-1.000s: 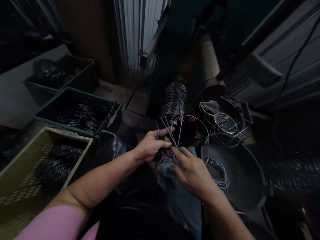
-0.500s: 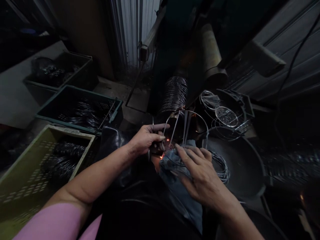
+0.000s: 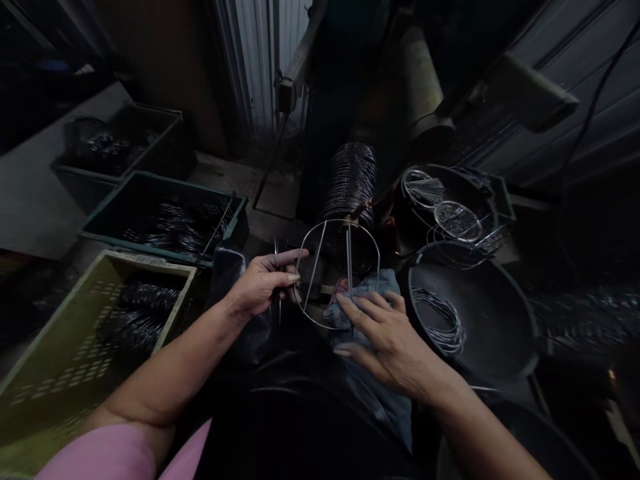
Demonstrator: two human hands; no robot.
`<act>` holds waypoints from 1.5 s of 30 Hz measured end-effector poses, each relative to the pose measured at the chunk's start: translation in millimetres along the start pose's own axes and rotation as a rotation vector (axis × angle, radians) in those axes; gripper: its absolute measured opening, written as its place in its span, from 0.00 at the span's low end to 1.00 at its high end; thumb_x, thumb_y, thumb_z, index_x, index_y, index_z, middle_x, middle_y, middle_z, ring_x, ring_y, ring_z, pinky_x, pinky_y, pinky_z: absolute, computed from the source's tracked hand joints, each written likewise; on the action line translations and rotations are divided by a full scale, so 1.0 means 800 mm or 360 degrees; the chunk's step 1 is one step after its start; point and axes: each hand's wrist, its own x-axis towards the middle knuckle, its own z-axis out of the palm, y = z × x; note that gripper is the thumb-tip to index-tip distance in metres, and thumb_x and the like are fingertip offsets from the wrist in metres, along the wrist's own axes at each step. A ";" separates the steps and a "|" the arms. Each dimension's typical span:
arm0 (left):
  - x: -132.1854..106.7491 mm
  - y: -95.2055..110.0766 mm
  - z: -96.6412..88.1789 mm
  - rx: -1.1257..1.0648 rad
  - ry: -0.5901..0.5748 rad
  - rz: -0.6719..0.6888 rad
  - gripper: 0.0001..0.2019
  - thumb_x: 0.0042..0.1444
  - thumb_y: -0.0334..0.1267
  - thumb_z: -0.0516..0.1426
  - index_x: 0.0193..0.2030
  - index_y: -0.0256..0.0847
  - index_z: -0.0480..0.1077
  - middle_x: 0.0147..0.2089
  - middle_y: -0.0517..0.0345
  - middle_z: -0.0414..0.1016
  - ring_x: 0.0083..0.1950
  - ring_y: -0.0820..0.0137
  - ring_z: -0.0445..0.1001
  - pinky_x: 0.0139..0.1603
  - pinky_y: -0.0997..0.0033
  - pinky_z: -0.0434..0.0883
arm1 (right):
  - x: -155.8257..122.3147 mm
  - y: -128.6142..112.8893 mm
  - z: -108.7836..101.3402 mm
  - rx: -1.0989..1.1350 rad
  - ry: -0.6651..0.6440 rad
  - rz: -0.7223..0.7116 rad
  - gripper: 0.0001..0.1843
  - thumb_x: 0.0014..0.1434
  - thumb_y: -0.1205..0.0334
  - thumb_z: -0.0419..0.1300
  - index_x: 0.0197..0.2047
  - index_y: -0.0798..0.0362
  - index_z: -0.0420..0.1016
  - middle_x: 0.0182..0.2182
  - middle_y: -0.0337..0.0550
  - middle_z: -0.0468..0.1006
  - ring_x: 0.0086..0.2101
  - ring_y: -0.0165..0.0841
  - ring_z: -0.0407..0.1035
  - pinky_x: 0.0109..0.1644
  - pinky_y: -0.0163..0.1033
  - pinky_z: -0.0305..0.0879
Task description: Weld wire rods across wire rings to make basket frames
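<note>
My left hand pinches thin straight wire rods that stand upright between thumb and fingers. In front of both hands a round wire ring frame with two or three straight spokes stands against the dark machine. My right hand lies flat, fingers spread, on a blue denim cloth at the ring's lower right edge. A stack of dark wire rings is threaded on a cylinder just behind the frame.
A black round pan with loose wire rings sits at right, and a further tub of finished wire frames behind it. At left stand a yellow-green crate, a green crate and a darker crate, all holding wire rings.
Sparks seen half a second ago are gone. The wire ring frame now stands whole and round. My left hand has drawn back to the left with the rods; my right hand rests lower on the cloth.
</note>
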 end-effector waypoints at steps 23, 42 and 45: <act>0.001 -0.018 -0.010 -0.0073 0.0122 0.0116 0.25 0.41 0.29 0.61 0.50 0.37 0.70 0.25 0.64 0.66 0.20 0.77 0.70 0.18 0.79 0.59 | -0.016 -0.017 0.021 0.0818 -0.0247 -0.0007 0.19 0.60 0.70 0.49 0.52 0.49 0.68 0.36 0.42 0.75 0.34 0.29 0.70 0.37 0.33 0.65; -0.007 -0.007 0.004 -0.0047 -0.0018 0.0033 0.23 0.41 0.28 0.62 0.49 0.41 0.72 0.26 0.65 0.63 0.19 0.82 0.62 0.21 0.79 0.64 | 0.001 0.017 0.014 -0.0318 -0.0020 0.0027 0.18 0.54 0.68 0.55 0.50 0.54 0.68 0.35 0.45 0.74 0.40 0.39 0.63 0.45 0.47 0.47; -0.002 -0.007 0.003 -0.0053 -0.0041 0.0019 0.24 0.42 0.29 0.62 0.49 0.40 0.71 0.26 0.66 0.62 0.20 0.82 0.63 0.21 0.79 0.65 | 0.002 0.019 0.014 -0.0303 -0.0023 0.0038 0.17 0.55 0.68 0.55 0.49 0.54 0.68 0.35 0.46 0.74 0.40 0.39 0.63 0.45 0.47 0.47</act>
